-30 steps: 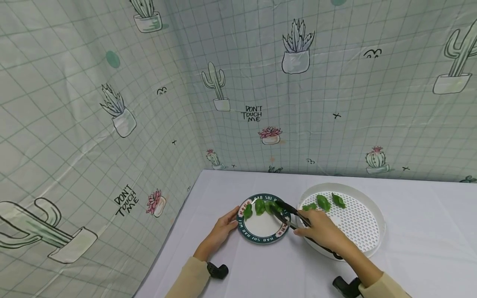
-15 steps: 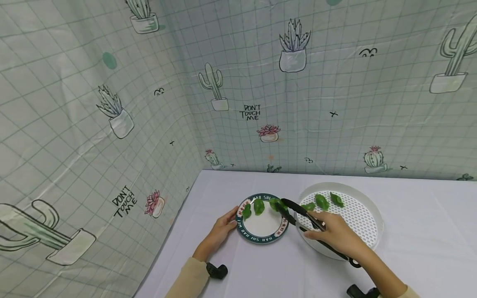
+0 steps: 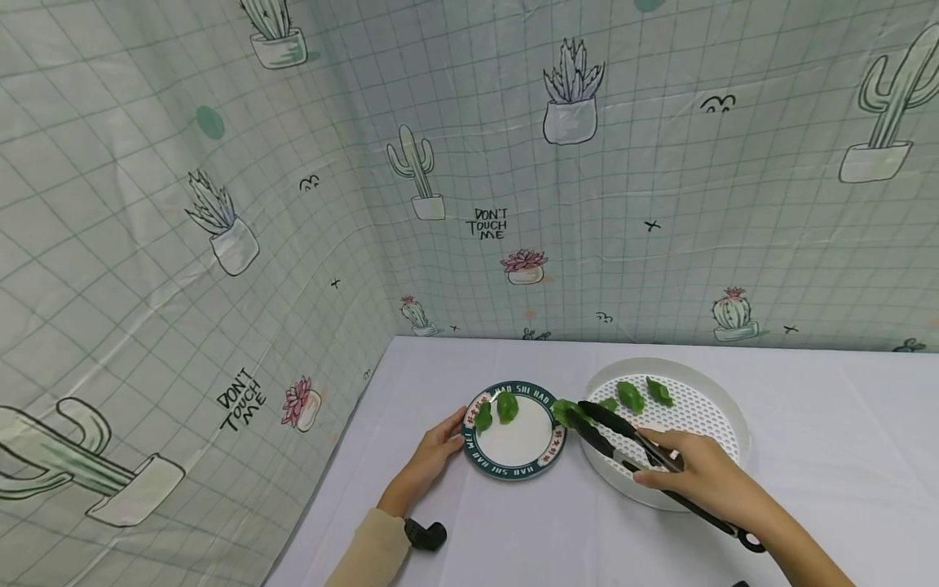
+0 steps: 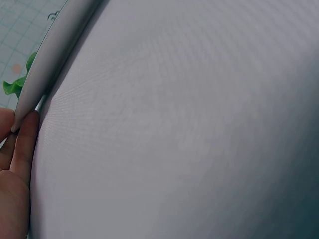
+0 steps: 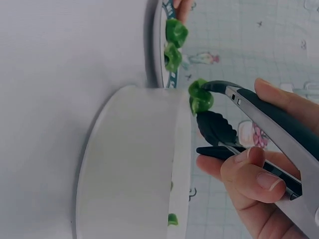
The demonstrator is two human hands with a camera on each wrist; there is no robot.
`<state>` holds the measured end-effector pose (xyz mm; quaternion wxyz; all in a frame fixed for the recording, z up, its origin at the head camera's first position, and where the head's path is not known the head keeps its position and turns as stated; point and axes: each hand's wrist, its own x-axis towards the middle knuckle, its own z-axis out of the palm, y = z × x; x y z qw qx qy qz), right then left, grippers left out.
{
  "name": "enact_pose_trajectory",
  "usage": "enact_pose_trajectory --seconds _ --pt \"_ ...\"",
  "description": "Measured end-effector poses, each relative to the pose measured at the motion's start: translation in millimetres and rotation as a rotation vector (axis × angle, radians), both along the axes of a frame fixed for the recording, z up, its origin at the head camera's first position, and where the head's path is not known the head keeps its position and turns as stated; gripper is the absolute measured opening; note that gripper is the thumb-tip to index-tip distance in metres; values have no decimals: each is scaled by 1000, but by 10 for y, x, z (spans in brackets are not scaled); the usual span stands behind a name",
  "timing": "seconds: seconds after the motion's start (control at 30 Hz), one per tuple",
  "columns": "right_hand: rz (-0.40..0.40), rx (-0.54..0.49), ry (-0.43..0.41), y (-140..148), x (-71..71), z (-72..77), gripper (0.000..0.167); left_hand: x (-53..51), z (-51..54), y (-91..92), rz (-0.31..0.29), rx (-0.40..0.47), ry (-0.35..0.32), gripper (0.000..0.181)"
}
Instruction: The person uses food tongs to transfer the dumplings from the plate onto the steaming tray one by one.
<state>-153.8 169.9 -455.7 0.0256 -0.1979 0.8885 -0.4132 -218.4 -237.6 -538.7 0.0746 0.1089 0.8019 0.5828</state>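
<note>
My right hand (image 3: 704, 473) grips black-and-metal kitchen tongs (image 3: 638, 447). Their tips pinch a curled, glossy green vegetable piece (image 5: 201, 97), held over the gap between plate and white tray. With thumb above and fingers beneath the rim, my left hand (image 3: 434, 452) pinches the left edge of a white plate (image 3: 513, 471) with a dark green lettered border. On that plate lie two similar green pieces (image 3: 507, 407). To its right stands a round white perforated tray (image 3: 722, 391), bearing several green pieces (image 3: 630, 397), one partly behind the tongs.
A white cloth (image 3: 836, 456) covers the table. Behind and to the left hangs a grid-patterned curtain (image 3: 469, 163) printed with cacti. The tray's raised side wall (image 5: 129, 164) shows close up in the right wrist view.
My right hand has moved right, taking the tongs and a green piece off the plate toward the tray's left edge. The left hand stays on the plate rim.
</note>
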Motion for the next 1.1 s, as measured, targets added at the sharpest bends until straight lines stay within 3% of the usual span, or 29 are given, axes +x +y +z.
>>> enact_pose_trajectory --seconds 0.17,0.6,1.1 --pt "-12 7 14 163 -19 2 64 -12 27 61 47 22 -60 53" --pt "16 52 -2 523 -147 -69 62 -68 1 159 87 22 -75 53" --pt "122 86 -77 742 -361 -147 64 -93 -4 277 132 26 -86 53"
